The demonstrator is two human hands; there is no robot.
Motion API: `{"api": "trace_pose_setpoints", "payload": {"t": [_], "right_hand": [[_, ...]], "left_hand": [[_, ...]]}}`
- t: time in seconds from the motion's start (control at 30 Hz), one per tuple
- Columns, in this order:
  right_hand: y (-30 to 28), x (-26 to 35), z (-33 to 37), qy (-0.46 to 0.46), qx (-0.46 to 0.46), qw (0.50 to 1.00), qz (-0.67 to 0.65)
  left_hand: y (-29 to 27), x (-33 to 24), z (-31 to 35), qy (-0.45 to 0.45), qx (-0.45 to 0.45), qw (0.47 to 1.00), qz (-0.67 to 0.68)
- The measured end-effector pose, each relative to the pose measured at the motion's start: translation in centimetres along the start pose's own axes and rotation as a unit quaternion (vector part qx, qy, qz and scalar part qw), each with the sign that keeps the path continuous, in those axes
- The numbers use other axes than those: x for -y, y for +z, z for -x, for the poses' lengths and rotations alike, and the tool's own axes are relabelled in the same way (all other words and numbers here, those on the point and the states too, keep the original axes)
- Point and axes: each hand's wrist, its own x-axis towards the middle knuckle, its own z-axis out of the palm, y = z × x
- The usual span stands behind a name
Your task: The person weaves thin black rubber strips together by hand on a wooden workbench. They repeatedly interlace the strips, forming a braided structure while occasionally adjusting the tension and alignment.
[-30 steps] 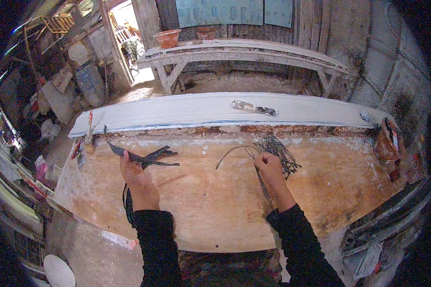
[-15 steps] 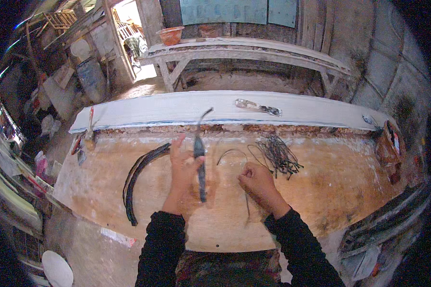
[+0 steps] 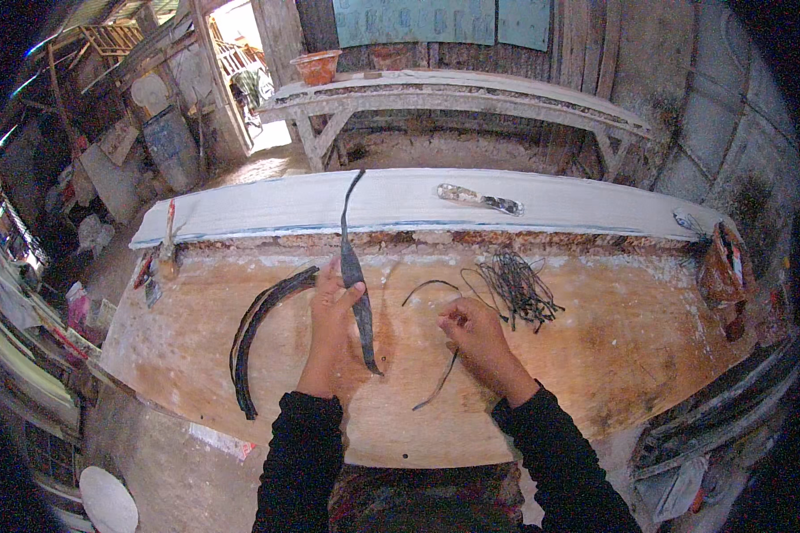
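Observation:
My left hand (image 3: 327, 320) pinches a dark, flat strip (image 3: 356, 289), wide in the middle and tapering at both ends. It stands nearly upright, its thin upper end reaching over the white board. My right hand (image 3: 484, 342) is closed around a thin dark cord (image 3: 437, 384), whose tail hangs out below the fingers toward the lower left. A short curved dark strand (image 3: 431, 283) shows just above that hand; whether it joins the held cord I cannot tell. Left of my left hand lies a curved bundle of black strips (image 3: 256, 333). A tangled pile of black cords (image 3: 517, 289) rests beyond my right hand.
The wooden work board (image 3: 178, 355) runs up to a long white board (image 3: 267, 204) with a smeared, scraper-like tool (image 3: 480, 198) on it. A brush (image 3: 168, 240) stands at the left, a brown bag-like container (image 3: 724, 275) at the right. Behind is a bench (image 3: 462, 93) with an orange bowl (image 3: 316, 67).
The flat strip has turned its broad face into view, and its upper end has swung up and left. The cord's tail under my right hand has swung leftward. Both hands stay nearly in place.

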Motion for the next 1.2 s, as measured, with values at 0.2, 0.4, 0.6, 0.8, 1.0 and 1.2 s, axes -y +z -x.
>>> {"api": "trace_pose_setpoints", "payload": {"t": [0.2,0.4,0.6,0.8,1.0,1.2], "right_hand": [[1.2,0.8,0.4,0.071,0.07,0.956,-0.275],[0.1,2.6,0.6,0.152,0.099,0.92,-0.347],[0.1,0.5,0.3,0.15,0.088,0.913,-0.37],[0.0,-0.1,0.1,0.087,0.09,0.947,-0.294],[0.1,0.1,0.3,0.089,0.09,0.955,-0.269],[0.0,0.4,0.3,0.084,0.084,0.96,-0.253]], "left_hand": [[3.0,0.1,3.0,-0.272,0.164,0.922,0.22],[5.1,0.1,4.7,-0.211,0.223,0.926,0.219],[4.9,0.7,4.8,-0.108,0.297,0.939,0.136],[5.0,0.2,5.3,-0.13,0.244,0.959,0.067],[4.8,0.1,5.2,-0.106,0.232,0.967,0.009],[4.6,-0.8,4.9,-0.111,0.242,0.964,0.006]]}}
